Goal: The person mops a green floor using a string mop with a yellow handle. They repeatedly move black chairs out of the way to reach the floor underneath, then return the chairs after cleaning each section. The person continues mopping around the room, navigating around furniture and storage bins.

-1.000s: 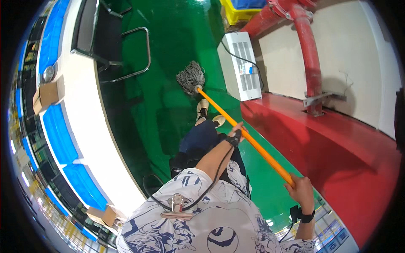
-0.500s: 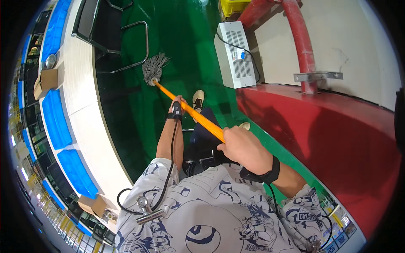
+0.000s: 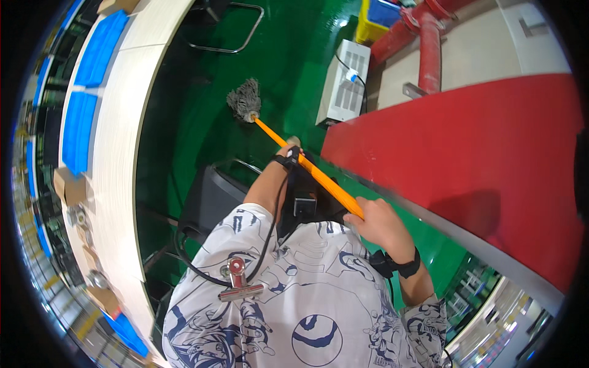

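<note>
I hold a string mop by its orange handle (image 3: 331,189), which slants from my waist down to the floor ahead. My right hand (image 3: 383,226) is closed round the upper end of the handle. Farther down, my left hand (image 3: 293,149) grips it too, its fingers partly hidden by the wrist strap and small black device. The grey mop head (image 3: 245,99) rests on the green floor (image 3: 288,55), its strands spread away from me.
A long pale table (image 3: 116,116) with blue trays (image 3: 78,132) runs along my left. Beside me stands a black chair (image 3: 215,196); another chair's metal frame (image 3: 261,30) is ahead. On the right are a red ledge (image 3: 454,153), a white vented box (image 3: 343,86) and red pipes (image 3: 429,58).
The view has turned, and the red ledge fills more of the right side. A black chair now shows at my left. Both hands still grip the mop, whose head appears farther right.
</note>
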### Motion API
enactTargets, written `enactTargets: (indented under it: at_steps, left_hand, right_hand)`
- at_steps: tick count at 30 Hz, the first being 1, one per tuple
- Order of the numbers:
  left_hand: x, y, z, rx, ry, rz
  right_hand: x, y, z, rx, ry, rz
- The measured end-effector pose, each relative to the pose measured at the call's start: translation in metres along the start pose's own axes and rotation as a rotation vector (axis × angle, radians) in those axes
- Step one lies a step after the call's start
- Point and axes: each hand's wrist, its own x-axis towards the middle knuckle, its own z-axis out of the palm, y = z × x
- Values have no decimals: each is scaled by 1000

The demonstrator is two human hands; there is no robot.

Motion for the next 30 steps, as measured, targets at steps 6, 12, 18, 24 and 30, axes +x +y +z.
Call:
enactTargets:
  at_steps: [6,12,18,24,30]
  left_hand:
    - [8,-28,0,-28,-50,282]
    - [-20,-44,20,179,366,330]
    - [-83,-82,36,62,184,547]
    - [-165,-80,60,413,324,385]
    - [-303,-67,-12,725,578,463]
  right_hand:
    - [9,3,-7,-116,-61,8]
    - [7,11,12,-56,-140,-233]
    - [7,70,31,-145,-140,-368]
    - [-1,113,66,-94,-237,-312]
    - [-3,116,74,-61,-335,-261]
